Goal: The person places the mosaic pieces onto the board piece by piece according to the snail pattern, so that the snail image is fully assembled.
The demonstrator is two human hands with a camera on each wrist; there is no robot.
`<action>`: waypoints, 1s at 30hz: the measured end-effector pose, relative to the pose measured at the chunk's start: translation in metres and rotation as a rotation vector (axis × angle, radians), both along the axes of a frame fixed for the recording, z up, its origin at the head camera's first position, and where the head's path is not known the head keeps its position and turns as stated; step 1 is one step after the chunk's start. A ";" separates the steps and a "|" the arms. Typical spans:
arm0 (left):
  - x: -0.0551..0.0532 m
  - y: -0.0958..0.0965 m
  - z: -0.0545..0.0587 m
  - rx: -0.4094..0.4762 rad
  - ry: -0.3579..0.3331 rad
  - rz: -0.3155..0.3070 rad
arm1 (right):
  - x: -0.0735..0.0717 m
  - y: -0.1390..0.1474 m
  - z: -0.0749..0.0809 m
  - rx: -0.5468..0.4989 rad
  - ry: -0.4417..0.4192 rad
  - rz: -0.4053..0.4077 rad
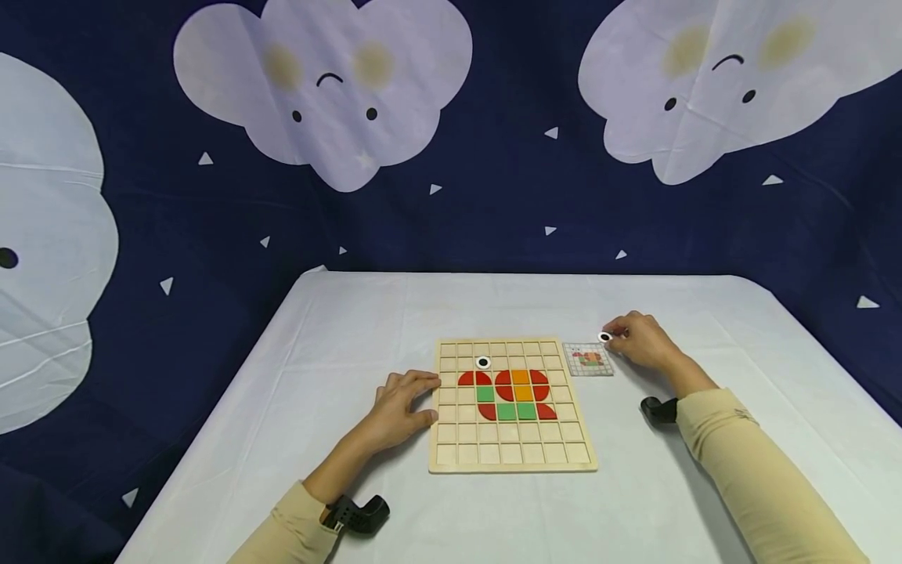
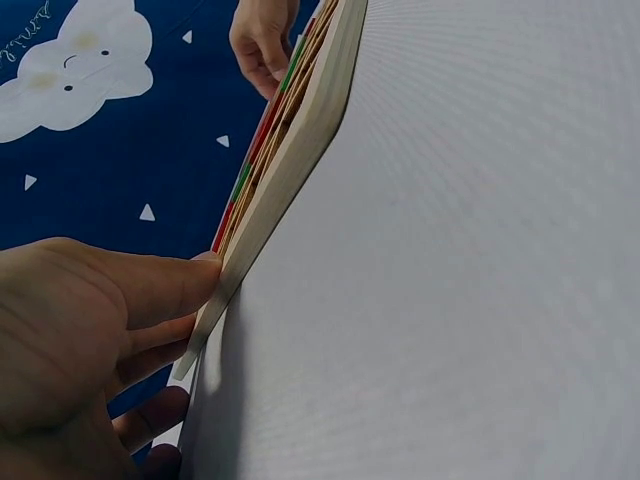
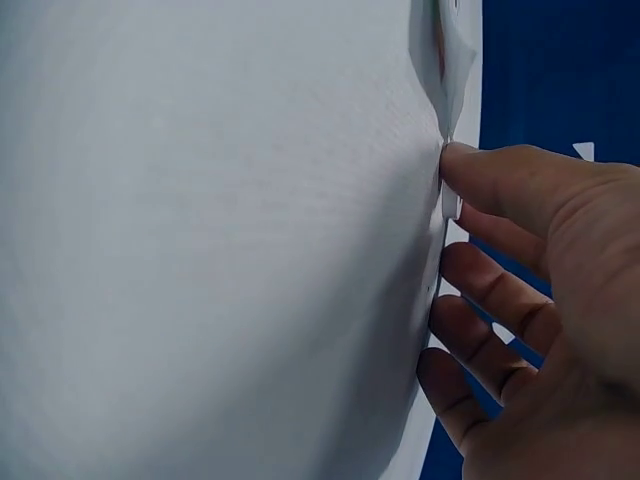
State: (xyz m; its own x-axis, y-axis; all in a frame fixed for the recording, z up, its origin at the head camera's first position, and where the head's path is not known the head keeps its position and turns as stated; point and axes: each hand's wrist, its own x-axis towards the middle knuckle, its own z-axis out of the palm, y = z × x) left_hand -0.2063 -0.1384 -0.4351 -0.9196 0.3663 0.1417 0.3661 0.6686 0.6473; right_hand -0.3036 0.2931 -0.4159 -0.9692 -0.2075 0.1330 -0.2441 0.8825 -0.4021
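A wooden grid board (image 1: 509,453) lies on the white table. My left hand (image 1: 403,409) rests against its left edge, thumb and fingertips touching the rim; the left wrist view shows the thumb (image 2: 175,285) against the edge. Red, green and orange tiles (image 1: 521,392) fill a patch of the grid, and one white eye disc with a black centre (image 1: 482,363) sits above them. To the right of the board, my right hand (image 1: 640,341) pinches another eye disc (image 1: 604,337) between thumb and finger. It is just above the small pattern card (image 1: 590,360).
The pattern card lies close to the board's upper right corner. Around both is the white tablecloth (image 1: 352,329). A dark blue curtain with cloud shapes (image 1: 324,86) hangs behind the far table edge. Each wrist wears a black device (image 1: 362,515).
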 end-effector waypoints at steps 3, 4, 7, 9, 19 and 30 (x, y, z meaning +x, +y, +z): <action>0.000 0.000 0.000 -0.004 -0.001 0.001 | 0.000 0.000 -0.001 0.004 -0.006 -0.010; 0.000 0.000 0.000 -0.006 -0.001 0.001 | 0.001 0.000 0.000 0.003 -0.010 -0.014; 0.000 0.001 0.000 -0.008 0.000 0.001 | 0.001 0.001 -0.001 -0.001 -0.016 -0.022; 0.001 0.001 0.001 -0.008 0.000 0.000 | 0.002 0.001 0.000 -0.001 -0.014 -0.027; 0.000 0.000 -0.001 -0.007 0.009 0.011 | 0.008 -0.017 0.018 -0.032 0.010 -0.009; -0.001 0.000 -0.002 -0.003 0.027 0.005 | 0.027 -0.095 0.033 -0.054 0.049 0.138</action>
